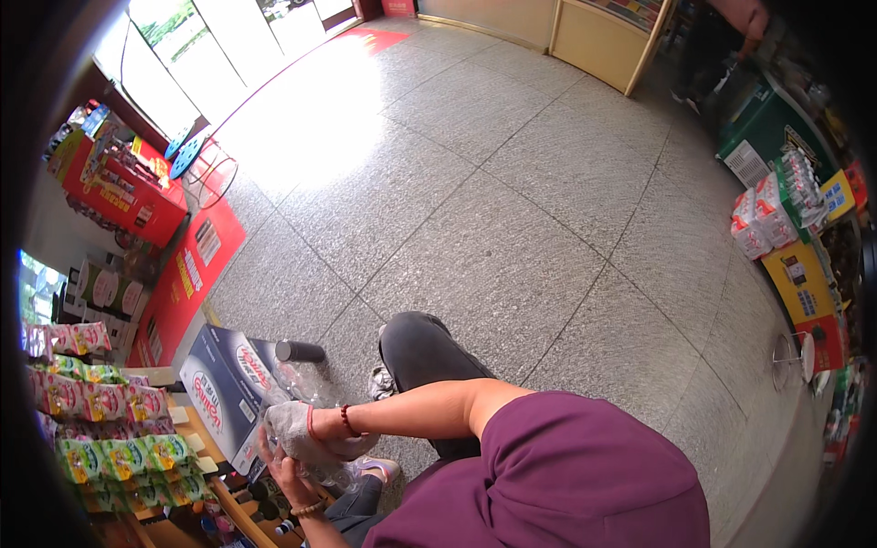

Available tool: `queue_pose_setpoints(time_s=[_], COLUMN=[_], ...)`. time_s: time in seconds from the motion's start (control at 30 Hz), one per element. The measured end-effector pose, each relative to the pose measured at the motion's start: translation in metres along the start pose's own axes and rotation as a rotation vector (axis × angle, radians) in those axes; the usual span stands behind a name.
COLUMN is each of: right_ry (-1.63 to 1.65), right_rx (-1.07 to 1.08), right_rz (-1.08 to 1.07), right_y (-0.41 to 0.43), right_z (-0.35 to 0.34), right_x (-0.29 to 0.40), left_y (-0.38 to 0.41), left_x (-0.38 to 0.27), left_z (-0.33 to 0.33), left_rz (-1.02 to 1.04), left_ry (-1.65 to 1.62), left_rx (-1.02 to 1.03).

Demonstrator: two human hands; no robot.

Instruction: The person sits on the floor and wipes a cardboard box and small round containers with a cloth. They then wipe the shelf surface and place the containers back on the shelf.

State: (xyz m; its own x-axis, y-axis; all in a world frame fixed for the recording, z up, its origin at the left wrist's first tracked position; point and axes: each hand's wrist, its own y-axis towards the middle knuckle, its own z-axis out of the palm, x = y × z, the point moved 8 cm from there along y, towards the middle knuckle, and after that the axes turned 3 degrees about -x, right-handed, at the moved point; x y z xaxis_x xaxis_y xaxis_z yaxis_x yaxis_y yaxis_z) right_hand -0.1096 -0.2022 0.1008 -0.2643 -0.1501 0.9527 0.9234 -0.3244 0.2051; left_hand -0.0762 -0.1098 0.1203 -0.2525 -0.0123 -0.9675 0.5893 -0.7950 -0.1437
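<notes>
My right hand (332, 431), with a dark red bead bracelet at the wrist, grips a grey cloth (290, 421). Just below it, my left hand (291, 478) is curled around a clear plastic object (336, 474), mostly hidden by the cloth and my fingers; whether it is a bottle or a jar cannot be told. The cloth presses against this plastic. Beyond my hands is more crumpled-looking clear plastic (308, 383), next to a dark cylinder (300, 351) lying on its side. A blue and white printed carton (223, 390) stands close to the left of both hands.
Hanging strips of pink and green snack packets (127, 459) border a wooden shelf (236, 510) at lower left. A red display box (123, 185) and blue-topped stools (186, 156) stand near the glass door. Shrink-wrapped packs (760, 212) and a green cooler (777, 130) line the right; a person (719, 55) stands behind.
</notes>
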Motion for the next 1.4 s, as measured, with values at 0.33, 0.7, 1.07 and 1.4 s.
queue_pose_setpoints(time_s=[0.33, 0.7, 1.07, 1.4], right_ry=[-0.809, -0.073, -1.012, -0.782], right_rx=[0.173, -0.036, 0.243, 0.336], right_rz=[0.129, 0.150, -0.261, 0.067], right_y=[-0.030, -0.038, -0.032, -0.028], right_z=[-0.023, -0.021, -0.049, 0.024], right_x=[0.032, 0.025, -0.032, 0.017], left_y=[0.014, -0.001, -0.003, -0.043], left_x=[0.015, 0.016, 0.019, -0.013], left_z=[-0.009, 0.012, -0.048, -0.098], left_rz=[-0.011, -0.138, -0.084, 0.079], left_ry=[0.135, -0.030, -0.179, -0.286], left_rx=[-0.043, -0.069, -0.166, -0.360])
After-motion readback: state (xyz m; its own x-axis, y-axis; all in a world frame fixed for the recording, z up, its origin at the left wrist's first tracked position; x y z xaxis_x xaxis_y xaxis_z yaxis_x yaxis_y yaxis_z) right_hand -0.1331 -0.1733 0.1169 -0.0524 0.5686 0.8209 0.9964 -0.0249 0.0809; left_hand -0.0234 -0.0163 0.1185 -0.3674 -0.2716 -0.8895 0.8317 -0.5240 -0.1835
